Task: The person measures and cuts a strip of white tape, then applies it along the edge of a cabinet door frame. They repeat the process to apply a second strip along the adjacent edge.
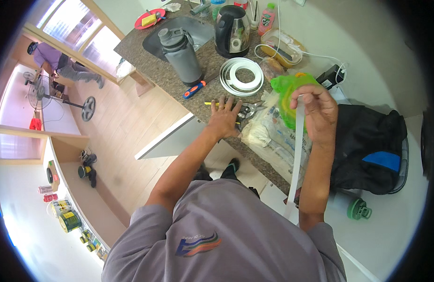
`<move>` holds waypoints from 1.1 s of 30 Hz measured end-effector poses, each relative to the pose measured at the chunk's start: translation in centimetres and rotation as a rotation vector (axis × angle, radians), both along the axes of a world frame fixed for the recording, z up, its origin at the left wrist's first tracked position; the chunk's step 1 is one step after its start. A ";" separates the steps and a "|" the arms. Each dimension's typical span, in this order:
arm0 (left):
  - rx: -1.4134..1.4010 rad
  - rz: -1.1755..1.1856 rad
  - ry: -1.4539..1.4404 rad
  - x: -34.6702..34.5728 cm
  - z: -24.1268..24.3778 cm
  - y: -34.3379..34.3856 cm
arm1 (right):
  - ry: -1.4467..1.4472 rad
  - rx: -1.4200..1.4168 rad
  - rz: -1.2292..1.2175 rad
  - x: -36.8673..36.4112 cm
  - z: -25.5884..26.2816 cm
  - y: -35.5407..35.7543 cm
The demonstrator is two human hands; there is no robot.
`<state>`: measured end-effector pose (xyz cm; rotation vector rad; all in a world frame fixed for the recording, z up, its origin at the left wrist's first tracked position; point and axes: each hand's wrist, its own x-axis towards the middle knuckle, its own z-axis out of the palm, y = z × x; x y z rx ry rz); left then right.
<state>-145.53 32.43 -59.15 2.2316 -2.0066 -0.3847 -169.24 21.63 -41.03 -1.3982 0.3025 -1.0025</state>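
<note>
Spread flat on the granite countertop (206,63), my left hand (224,118) rests with fingers apart beside a pair of metal snips (249,110). A yellow strip-like piece (211,103) shows by its fingertips. My right hand (317,112) is raised and pinches the upper end of a long white strip (297,155), which hangs down past the counter edge. Coiled white strip (247,76) lies behind my left hand, near a blue-and-orange handled tool (194,89). Below and behind the right hand are a green plastic bag (285,88) and a crumpled translucent plastic bag (270,137).
A grey bottle (183,60), an electric kettle (231,31) and a sink (203,31) are at the back. A black bag (365,148) and a green-lidded bottle (358,208) lie at right. A cabinet door (167,137) stands ajar. Another person (56,58) is far left near a fan (40,92).
</note>
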 end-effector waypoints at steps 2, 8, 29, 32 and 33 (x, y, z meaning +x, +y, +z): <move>-0.021 0.054 -0.027 -0.9 0.4 0.7 | -0.089 -0.083 -0.014 -0.2 2.0 -0.1; -0.201 -0.070 1.102 -5.1 7.7 4.2 | -0.508 -0.144 0.076 1.2 5.2 2.0; -0.045 0.581 1.865 5.4 6.9 38.2 | 0.132 0.132 0.235 26.7 -12.6 29.6; -0.159 0.507 1.963 8.6 5.1 42.7 | 0.542 0.162 0.564 25.8 -14.5 37.6; -0.169 0.471 1.971 9.6 4.4 43.9 | 0.525 0.385 0.622 25.5 -14.0 39.4</move>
